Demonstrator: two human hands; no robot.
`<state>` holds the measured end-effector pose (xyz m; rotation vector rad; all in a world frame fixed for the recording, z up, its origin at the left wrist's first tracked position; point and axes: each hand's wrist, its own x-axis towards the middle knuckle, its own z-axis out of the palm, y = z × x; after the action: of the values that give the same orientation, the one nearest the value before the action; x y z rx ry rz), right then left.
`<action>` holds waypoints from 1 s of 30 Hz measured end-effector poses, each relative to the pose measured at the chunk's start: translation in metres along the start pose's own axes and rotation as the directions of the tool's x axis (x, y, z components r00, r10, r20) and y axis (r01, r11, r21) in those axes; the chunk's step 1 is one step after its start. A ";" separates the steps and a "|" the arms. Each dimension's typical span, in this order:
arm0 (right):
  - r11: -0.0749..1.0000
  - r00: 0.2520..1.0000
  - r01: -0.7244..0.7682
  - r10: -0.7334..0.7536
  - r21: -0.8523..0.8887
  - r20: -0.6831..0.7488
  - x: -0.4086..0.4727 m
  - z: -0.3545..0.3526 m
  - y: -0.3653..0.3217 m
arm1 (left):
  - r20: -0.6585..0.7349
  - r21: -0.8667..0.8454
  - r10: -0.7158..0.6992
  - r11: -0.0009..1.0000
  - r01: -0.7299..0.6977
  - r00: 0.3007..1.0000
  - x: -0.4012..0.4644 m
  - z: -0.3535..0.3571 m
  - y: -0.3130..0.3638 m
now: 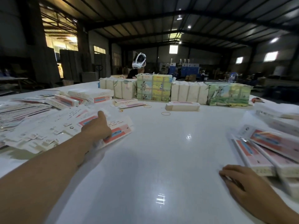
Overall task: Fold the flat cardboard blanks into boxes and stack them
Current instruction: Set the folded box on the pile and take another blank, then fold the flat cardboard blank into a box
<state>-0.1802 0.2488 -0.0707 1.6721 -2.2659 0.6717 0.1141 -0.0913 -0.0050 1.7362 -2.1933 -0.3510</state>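
Head view: left hand [97,126] grasps a flat blank [116,133] in its grip; right hand [242,183] rests relaxed on the white surface [161,151].

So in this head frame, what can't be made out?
- Left hand on flat blanks: fingertips hidden beneath the hand.
- Right hand: fingers blurred, grip unclear.
- Folded boxes: cut off by right edge.
- Print on blanks: too small, blurred.

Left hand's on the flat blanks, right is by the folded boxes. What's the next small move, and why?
Probably lift the top blank clear and bring it to the bare table centre: the left hand already grips its edge, and the right hand rests free to help fold.
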 end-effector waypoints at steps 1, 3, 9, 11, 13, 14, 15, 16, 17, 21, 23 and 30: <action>0.999 1.000 -0.020 0.019 0.037 0.010 -0.001 -0.001 0.000 | 0.035 -0.065 0.071 0.996 -0.069 0.997 -0.011 -0.002 0.014; 0.967 0.988 -0.140 0.152 0.213 -0.041 -0.001 -0.003 -0.002 | 0.118 -0.176 0.244 0.959 -0.221 0.963 -0.038 -0.003 0.050; -0.077 0.736 -0.469 0.517 0.880 0.438 0.004 -0.032 -0.012 | 0.326 -0.376 0.640 0.763 -0.525 0.696 -0.145 0.034 0.137; -0.057 0.773 -0.485 0.438 0.872 0.459 -0.004 -0.035 -0.012 | 0.363 -0.395 0.658 0.750 -0.530 0.660 -0.169 0.054 0.142; 0.094 0.812 -0.485 0.419 0.869 0.407 -0.011 -0.032 -0.013 | 0.360 -0.361 0.663 0.748 -0.557 0.656 -0.184 0.069 0.138; 0.154 0.822 -0.482 0.422 0.863 0.384 -0.012 -0.031 -0.014 | 0.342 -0.294 0.672 0.741 -0.604 0.657 -0.189 0.073 0.136; 0.202 0.829 -0.481 0.421 0.853 0.368 -0.012 -0.028 -0.015 | 0.315 -0.217 0.680 0.730 -0.648 0.662 -0.193 0.075 0.135; 0.246 0.839 -0.476 0.414 0.844 0.353 -0.011 -0.026 -0.017 | 0.280 -0.159 0.695 0.714 -0.682 0.662 -0.198 0.076 0.136; 0.282 0.849 -0.468 0.406 0.838 0.337 -0.011 -0.025 -0.020 | 0.253 -0.120 0.714 0.693 -0.711 0.653 -0.203 0.077 0.139; 0.333 0.873 -0.385 0.434 0.861 0.223 -0.014 -0.024 -0.027 | 0.157 0.025 0.746 0.652 -0.757 0.648 -0.218 0.083 0.159; 0.450 0.865 -0.356 0.491 0.819 0.106 -0.014 -0.027 -0.021 | 0.082 0.056 0.723 0.684 -0.727 0.686 -0.212 0.080 0.168; 0.902 0.962 -0.255 0.272 0.348 0.002 -0.017 -0.020 -0.019 | -0.116 0.113 0.632 0.775 -0.622 0.766 -0.212 0.083 0.169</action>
<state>-0.1582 0.2681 -0.0570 1.4710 -2.4768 1.2223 -0.0256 0.1535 -0.0372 0.9067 -2.5237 0.0254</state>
